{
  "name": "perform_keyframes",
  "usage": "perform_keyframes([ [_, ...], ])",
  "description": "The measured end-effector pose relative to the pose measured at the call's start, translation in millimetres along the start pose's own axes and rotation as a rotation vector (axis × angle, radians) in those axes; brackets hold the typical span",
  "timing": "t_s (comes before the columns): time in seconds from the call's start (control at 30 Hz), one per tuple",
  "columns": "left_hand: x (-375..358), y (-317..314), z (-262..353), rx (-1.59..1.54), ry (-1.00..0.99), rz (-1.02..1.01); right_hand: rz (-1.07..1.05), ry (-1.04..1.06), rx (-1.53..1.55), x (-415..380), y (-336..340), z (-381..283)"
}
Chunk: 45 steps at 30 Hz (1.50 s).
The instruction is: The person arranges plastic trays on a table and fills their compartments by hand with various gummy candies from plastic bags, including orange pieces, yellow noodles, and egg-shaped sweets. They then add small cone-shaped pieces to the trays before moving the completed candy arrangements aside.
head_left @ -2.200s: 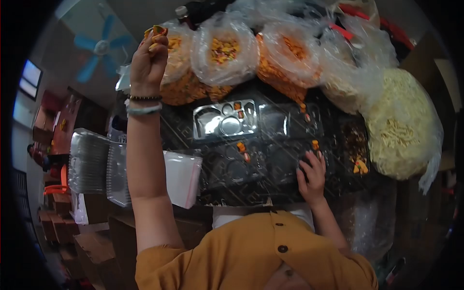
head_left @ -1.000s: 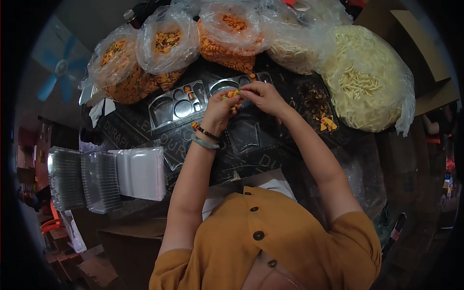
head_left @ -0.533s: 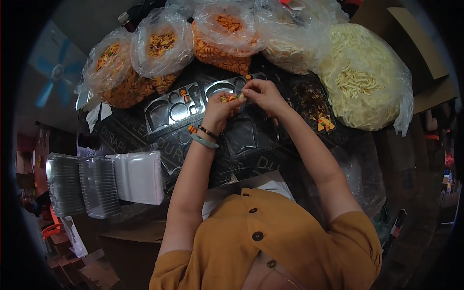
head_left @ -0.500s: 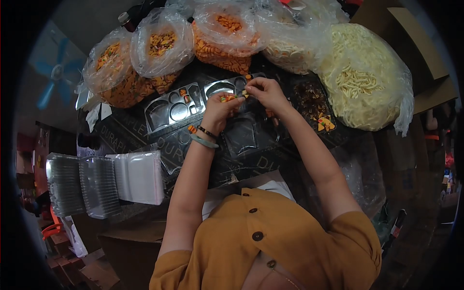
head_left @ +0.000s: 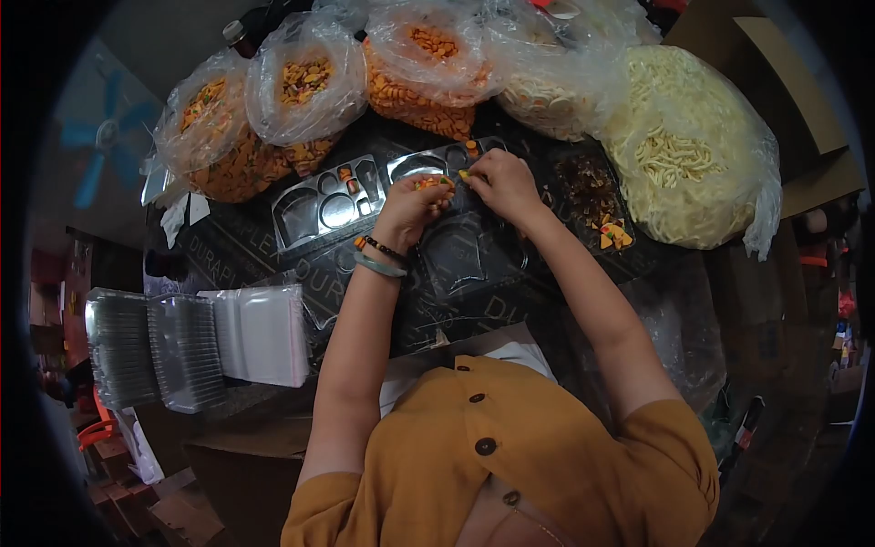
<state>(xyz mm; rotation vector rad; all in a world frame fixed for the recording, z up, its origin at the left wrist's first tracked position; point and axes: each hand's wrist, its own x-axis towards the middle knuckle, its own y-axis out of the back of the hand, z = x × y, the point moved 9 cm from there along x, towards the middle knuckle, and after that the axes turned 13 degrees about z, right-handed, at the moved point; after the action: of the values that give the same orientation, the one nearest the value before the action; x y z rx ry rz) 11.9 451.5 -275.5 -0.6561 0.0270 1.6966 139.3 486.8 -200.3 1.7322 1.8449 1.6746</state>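
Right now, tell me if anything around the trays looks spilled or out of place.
Nothing looks spilled. The left hand cups a small heap of orange snack pieces over the compartment trays, and the right hand pinches one piece beside it. The snack bags behind sit open and upright.

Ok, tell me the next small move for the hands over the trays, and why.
Probably the right hand should drop its pinched snack piece into the compartment tray beneath: the left hand cups more snack pieces beside it, and that tray looks mostly unfilled.

Snack bags (head_left: 428,64) crowding the far edge; open trays (head_left: 333,205) nearer; lids (head_left: 182,346) leftward
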Motion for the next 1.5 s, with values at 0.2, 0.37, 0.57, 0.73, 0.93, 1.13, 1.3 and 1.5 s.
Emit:
perform_keyframes([
  [0.2,3,1,0,0.055,-0.019,0.053,0.097,0.045,0.153,4,5,-5],
  [0.37,-1,-7,2,0.090,-0.044,0.000,-0.173,-0.284,0.586,-2,-20,0],
  [0.57,-3,6,12,0.085,-0.075,0.075,-0.009,-0.319,0.471,-3,-18,10],
  [0.73,4,9,17,0.174,-0.113,0.135,0.110,0.109,-0.001,-9,1,-21],
  [0.93,20,5,36,0.818,-0.499,0.374,-0.015,-0.076,-0.013,-6,5,5],
  [1.13,28,5,33,0.996,-0.520,0.448,-0.083,0.014,-0.157,-11,-12,7],
  [1.3,29,8,33,0.962,-0.508,0.445,-0.039,0.157,-0.139,-8,-9,-5],
  [1.5,19,-3,35,0.832,-0.599,0.353,0.039,0.021,0.367,3,-1,-14],
])
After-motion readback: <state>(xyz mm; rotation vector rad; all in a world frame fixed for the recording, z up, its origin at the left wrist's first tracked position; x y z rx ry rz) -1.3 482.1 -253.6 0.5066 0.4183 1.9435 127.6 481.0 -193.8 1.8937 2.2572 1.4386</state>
